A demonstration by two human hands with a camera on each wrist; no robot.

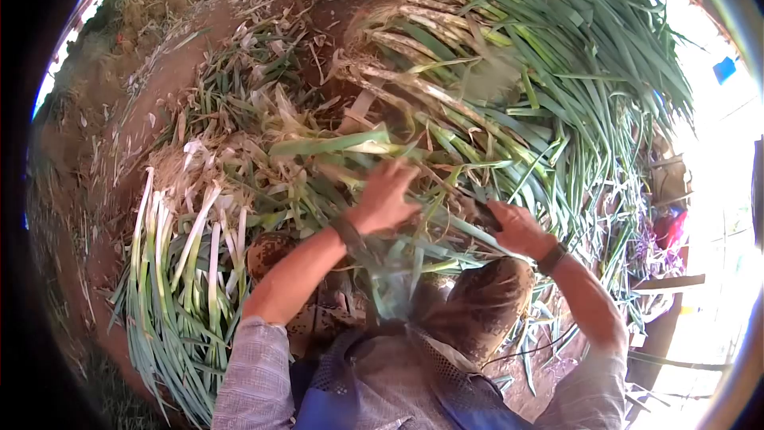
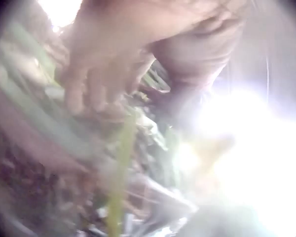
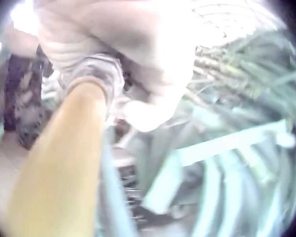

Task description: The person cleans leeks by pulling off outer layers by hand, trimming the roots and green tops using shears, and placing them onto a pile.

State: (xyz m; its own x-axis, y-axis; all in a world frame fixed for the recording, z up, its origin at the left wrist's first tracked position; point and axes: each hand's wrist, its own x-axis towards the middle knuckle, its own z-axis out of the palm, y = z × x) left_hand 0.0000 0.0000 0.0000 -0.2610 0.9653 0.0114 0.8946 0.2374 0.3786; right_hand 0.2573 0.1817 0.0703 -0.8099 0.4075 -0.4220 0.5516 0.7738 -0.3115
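My left hand (image 1: 386, 195) reaches over loose leaves in front of my knees, its fingers relaxed. Just beyond its fingertips lies a thick green onion stalk (image 1: 342, 144). In the left wrist view the fingers (image 2: 96, 91) hang down, blurred, above a yellow-green leaf (image 2: 121, 173). My right hand (image 1: 521, 229) grips a knife, its dark part (image 1: 484, 213) pointing up and left toward the left hand. A yellowish handle (image 3: 64, 163) with a wrapped end juts from the right fist in the right wrist view.
A big heap of untrimmed green onions (image 1: 573, 56) spreads at the upper right. Trimmed green onions (image 1: 187, 271) with white stems lie at the left. Peeled scraps (image 1: 255, 72) litter the dirt floor (image 1: 135, 127). My bent knee (image 1: 493, 295) sits below the right hand.
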